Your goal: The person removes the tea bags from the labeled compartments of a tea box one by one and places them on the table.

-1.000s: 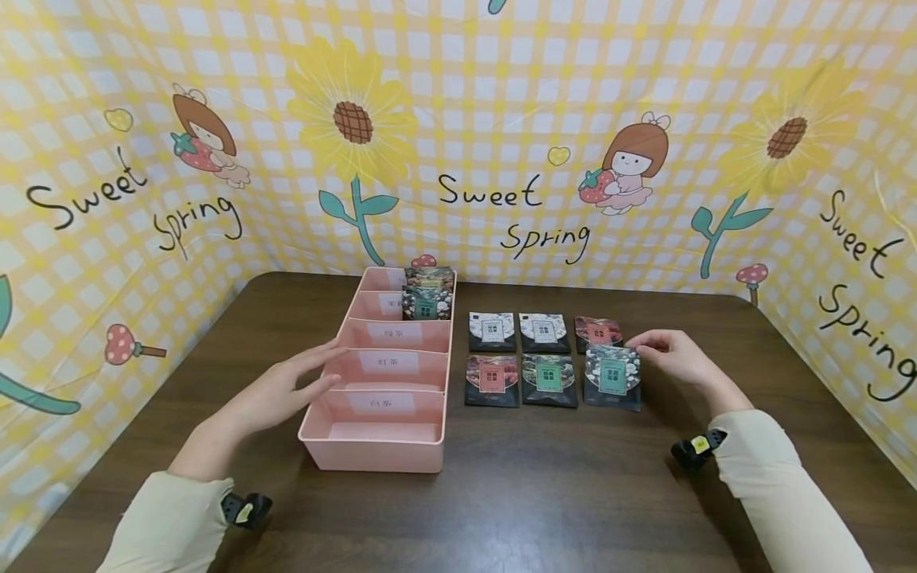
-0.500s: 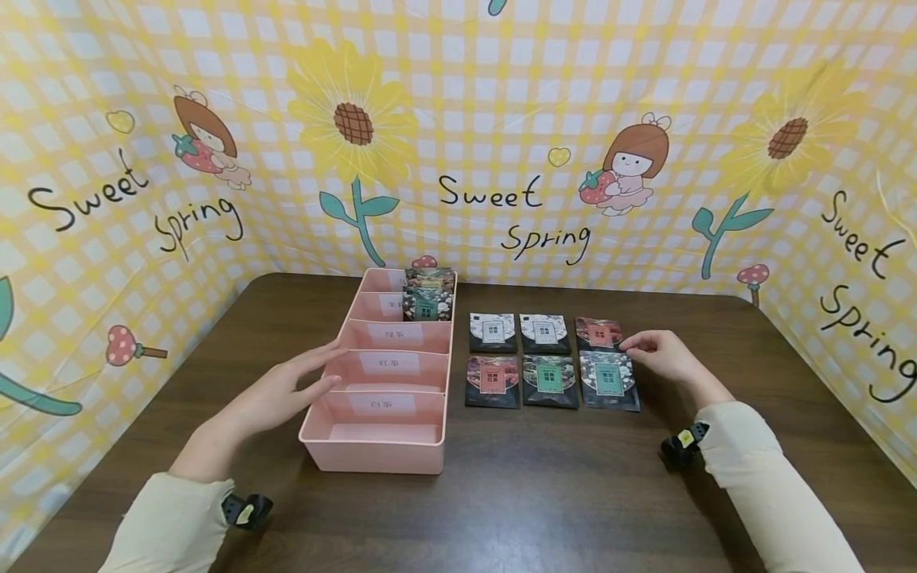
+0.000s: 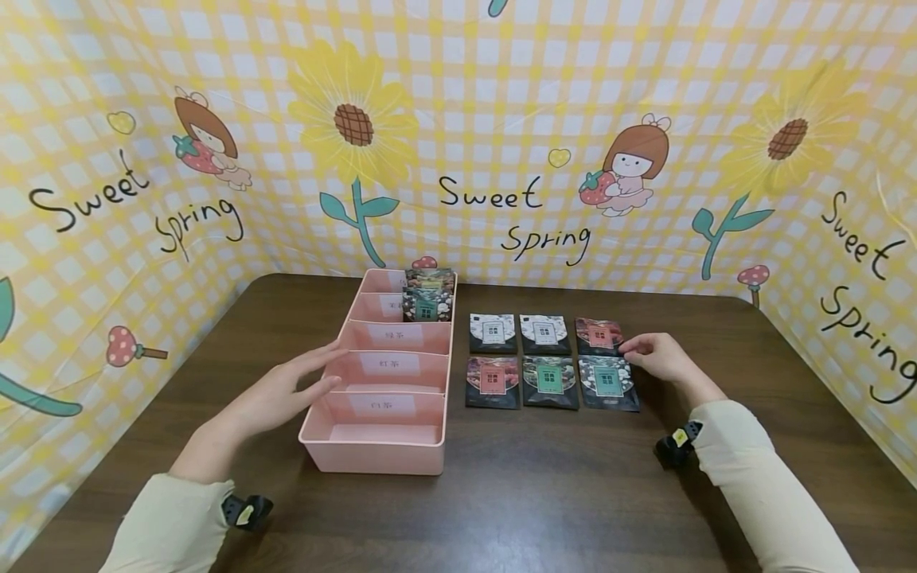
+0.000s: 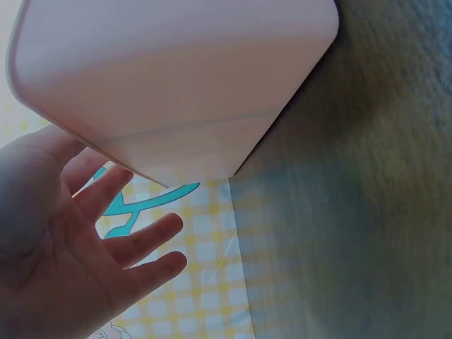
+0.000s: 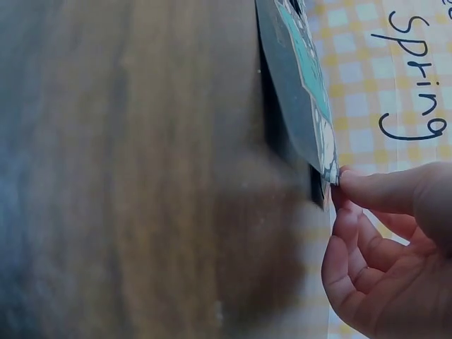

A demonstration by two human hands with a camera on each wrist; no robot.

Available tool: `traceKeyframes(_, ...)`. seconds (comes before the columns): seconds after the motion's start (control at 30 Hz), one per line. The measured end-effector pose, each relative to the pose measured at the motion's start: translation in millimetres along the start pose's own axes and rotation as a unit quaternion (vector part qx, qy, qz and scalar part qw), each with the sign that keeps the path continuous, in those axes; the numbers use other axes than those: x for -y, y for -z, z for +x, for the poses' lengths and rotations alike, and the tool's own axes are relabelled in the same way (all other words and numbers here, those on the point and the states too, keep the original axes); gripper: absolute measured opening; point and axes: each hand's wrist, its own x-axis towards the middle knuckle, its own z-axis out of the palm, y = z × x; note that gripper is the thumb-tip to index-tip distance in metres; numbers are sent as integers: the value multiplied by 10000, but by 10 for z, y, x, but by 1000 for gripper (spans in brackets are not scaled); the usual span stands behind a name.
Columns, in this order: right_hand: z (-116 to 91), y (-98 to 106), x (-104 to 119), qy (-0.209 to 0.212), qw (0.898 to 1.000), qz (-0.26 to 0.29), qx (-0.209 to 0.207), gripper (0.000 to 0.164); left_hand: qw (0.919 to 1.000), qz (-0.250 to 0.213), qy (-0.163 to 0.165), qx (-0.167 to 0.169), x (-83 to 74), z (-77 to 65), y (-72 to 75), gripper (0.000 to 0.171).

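Note:
In the head view my right hand (image 3: 662,358) is at the upper right corner of a tea sachet (image 3: 607,383) with a teal label. The right wrist view shows thumb and index finger pinching that corner, with the sachet (image 5: 307,92) tilted slightly off the table. My left hand (image 3: 275,395) rests its spread, fairly straight fingers against the left rim of a long pink divided box (image 3: 372,456). From the left wrist, the outer side of the box (image 4: 183,85) hides some fingertips.
Beside the box lie two white sachets (image 3: 492,333), two red-labelled sachets (image 3: 492,382) and one green-labelled sachet (image 3: 550,381). Dark sachets (image 3: 427,303) stand in the two far compartments. White paper labels mark the dividers. A patterned cloth (image 3: 501,119) rises behind the table (image 3: 516,493).
My right hand has lowered the teal-labelled sachet, which was tipped up over the red one, down and a little left toward the table. The left hand stays at the box rim.

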Motion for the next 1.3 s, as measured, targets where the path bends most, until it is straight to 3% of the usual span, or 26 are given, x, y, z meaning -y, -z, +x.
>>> traceKeyframes(0.6,-35,57,97,-115,9999,63,-90,24,10000,17,-15,-7,16,-3,-4,48)
traceKeyframes(0.97,-28,74,358,367,9989,152,-264,23,10000,39,-20,-22,-13,-1,8,49)
traceKeyframes(1.3,30,11,708,904,9943,553,70,24,9999,96,-69,-55,-21,2,18,49)
